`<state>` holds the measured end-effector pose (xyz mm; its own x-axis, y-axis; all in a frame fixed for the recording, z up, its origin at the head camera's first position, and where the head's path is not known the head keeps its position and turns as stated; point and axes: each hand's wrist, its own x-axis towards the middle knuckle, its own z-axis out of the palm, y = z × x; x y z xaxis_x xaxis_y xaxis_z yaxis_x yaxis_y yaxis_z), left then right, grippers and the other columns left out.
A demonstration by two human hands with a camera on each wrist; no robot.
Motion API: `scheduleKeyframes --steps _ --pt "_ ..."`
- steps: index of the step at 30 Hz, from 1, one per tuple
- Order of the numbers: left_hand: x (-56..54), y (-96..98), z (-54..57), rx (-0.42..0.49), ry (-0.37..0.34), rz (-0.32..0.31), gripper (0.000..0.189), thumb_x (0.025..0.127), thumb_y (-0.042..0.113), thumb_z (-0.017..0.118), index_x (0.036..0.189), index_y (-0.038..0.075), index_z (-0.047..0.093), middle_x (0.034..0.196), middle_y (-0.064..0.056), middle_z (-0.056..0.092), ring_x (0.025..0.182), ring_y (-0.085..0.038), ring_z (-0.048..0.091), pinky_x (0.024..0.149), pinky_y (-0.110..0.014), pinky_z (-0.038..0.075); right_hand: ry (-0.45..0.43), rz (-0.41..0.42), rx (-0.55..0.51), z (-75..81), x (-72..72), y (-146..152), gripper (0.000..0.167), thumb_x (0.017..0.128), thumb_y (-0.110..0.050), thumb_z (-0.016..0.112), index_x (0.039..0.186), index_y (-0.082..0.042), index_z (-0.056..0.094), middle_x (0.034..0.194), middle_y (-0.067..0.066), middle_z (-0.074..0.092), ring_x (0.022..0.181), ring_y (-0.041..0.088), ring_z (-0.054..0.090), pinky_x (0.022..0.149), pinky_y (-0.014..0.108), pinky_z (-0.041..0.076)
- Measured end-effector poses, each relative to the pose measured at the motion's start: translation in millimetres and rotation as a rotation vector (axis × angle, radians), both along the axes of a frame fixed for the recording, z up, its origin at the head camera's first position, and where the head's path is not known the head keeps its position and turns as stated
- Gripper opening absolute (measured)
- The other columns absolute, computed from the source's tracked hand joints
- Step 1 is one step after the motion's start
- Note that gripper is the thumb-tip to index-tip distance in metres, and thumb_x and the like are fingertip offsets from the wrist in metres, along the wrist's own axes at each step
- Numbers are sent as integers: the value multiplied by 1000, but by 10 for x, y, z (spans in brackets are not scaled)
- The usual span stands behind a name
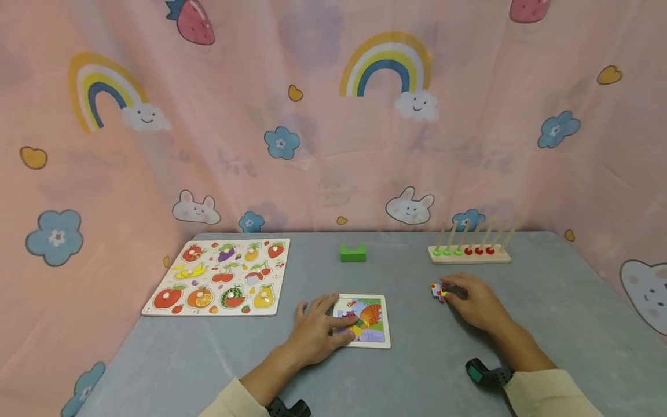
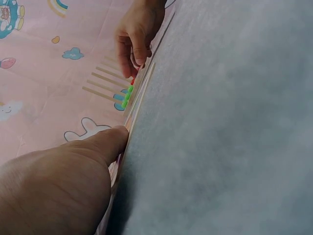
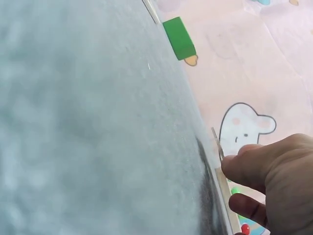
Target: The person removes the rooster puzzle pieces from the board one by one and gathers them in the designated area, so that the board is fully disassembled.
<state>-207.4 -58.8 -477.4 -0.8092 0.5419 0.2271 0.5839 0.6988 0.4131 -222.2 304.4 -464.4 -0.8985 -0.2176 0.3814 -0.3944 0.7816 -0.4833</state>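
head view: the framed puzzle (image 1: 387,327) is touched at its left side by the left hand (image 1: 312,333), whose fingers are spread and laid partly over it. right of the puzzle, a small multicoloured piece (image 1: 436,291) is pinched between the fingertips of the right hand (image 1: 482,304). a green block (image 1: 353,253) is seen beyond the puzzle, a fruit board (image 1: 208,259) to the puzzle's left, a bead rack (image 1: 453,259) beyond and right.
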Motion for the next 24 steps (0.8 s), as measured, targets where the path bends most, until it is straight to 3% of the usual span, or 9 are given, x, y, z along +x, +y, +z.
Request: scheduleKeyframes --steps 15,24 --pt "-3 -7 7 12 -1 3 33 87 44 68 118 32 71 146 -10 42 132 -32 35 97 -67 15 -88 10 -18 137 -105 -21 31 83 2 69 114 6 66 112 20 65 105 42 58 87 57 42" --pt "14 -4 -19 6 13 1 33 87 44 68 117 33 72 145 -10 43 131 -31 36 96 -67 16 -96 13 -43 25 -146 -48 30 81 5 69 111 6 67 108 18 66 103 39 60 88 55 42"
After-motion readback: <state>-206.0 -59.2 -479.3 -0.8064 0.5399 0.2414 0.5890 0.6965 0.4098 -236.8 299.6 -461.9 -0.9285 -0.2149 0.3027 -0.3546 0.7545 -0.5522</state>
